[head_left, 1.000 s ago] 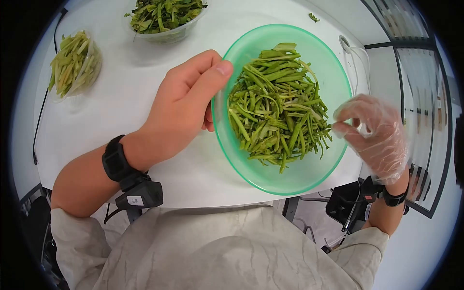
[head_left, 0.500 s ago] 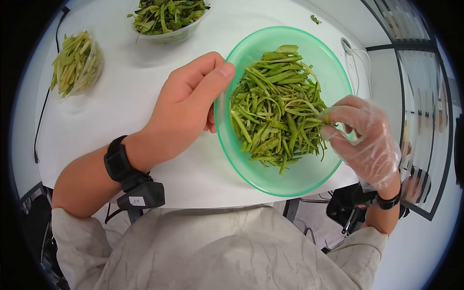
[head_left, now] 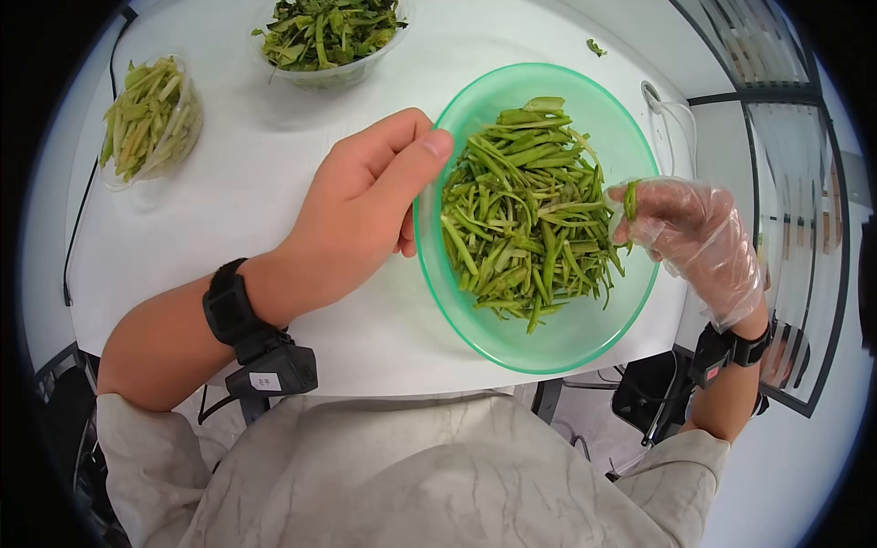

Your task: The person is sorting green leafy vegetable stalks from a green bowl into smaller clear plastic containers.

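A translucent green bowl (head_left: 548,342) sits near the front edge of the white table (head_left: 237,210), heaped with cut green vegetable stems (head_left: 525,228). My left hand (head_left: 365,205) is bare and grips the bowl's left rim, thumb over the edge. My right hand (head_left: 690,233) wears a clear plastic glove and hovers at the bowl's right rim, fingertips pinched on a short green stem piece (head_left: 630,199).
At the table's far left stands a clear container of pale green stems (head_left: 146,119). A second clear container of dark leafy greens (head_left: 329,32) stands at the back. A white cable (head_left: 671,105) lies right of the bowl, and a green scrap (head_left: 596,46) behind it.
My right hand reached into the stems, then lifted up and right with a stem piece pinched in its fingers. My left hand kept its hold on the rim.
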Tool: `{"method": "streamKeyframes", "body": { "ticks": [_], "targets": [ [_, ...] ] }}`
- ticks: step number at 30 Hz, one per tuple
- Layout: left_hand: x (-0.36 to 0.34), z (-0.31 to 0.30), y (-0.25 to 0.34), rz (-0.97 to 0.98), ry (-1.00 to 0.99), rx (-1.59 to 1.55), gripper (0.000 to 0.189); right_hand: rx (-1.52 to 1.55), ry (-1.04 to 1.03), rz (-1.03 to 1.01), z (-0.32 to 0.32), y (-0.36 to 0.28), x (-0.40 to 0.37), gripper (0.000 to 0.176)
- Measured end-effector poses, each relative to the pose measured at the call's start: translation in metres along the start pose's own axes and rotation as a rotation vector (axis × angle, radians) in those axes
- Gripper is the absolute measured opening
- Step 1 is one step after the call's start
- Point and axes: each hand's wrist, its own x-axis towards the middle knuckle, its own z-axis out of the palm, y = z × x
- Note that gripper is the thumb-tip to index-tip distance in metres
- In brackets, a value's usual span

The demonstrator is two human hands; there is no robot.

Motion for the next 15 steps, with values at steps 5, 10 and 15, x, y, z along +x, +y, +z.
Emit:
{"method": "streamKeyframes", "body": {
  "ticks": [5,10,15],
  "targets": [
    [0.0,0.0,0.0,0.003,0.014,0.041,0.033,-0.036,0.062,-0.119,-0.01,0.005,0.002,0.024],
    [-0.002,0.001,0.003,-0.017,0.003,0.007,0.034,-0.472,0.221,-0.449,-0.009,-0.017,0.016,0.022],
    [-0.001,0.0,0.002,-0.008,-0.007,-0.005,0.033,-0.619,0.208,-0.572,0.007,-0.033,0.052,0.017]
  ]
}}
